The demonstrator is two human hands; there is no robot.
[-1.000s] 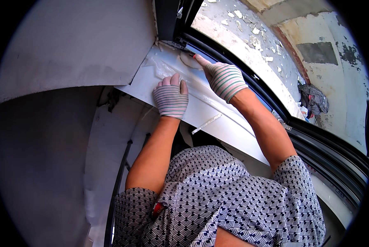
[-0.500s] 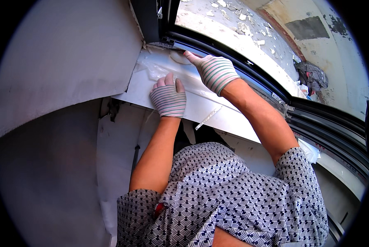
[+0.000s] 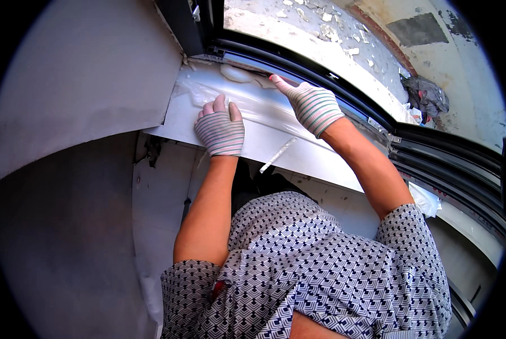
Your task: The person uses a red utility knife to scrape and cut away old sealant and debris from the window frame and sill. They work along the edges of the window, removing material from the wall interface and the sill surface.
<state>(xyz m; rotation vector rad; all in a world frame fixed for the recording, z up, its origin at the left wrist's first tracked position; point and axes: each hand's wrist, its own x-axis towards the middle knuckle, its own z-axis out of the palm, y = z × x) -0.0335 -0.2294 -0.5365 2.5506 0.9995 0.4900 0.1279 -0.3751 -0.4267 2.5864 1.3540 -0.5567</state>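
Both my hands wear white gloves with thin green and pink stripes. My left hand [image 3: 220,127] lies flat, fingers stretched out, on the clear plastic film [image 3: 253,113] that covers part of the white sill [image 3: 258,150]. Along the inner edge of the dark window frame [image 3: 298,61], my right hand [image 3: 315,110] is closed except for one digit reaching along the seam, its tip reddish. Whatever its curled fingers may hold is hidden. A pale, rounded foam-like lump [image 3: 237,73] sits in the corner beside the frame, left of that fingertip.
A narrow white strip [image 3: 277,155] lies across the sill's near edge. Dark sliding tracks [image 3: 445,164] run off to the right, near a white plastic bag [image 3: 424,199]. A grey wall [image 3: 89,68] bounds the left. Outside are rubble [image 3: 329,31] and a dark bag [image 3: 428,96].
My right hand has moved right and slightly nearer along the frame, uncovering the pale lump. The left hand stays flat on the film. The whole view has shifted slightly.
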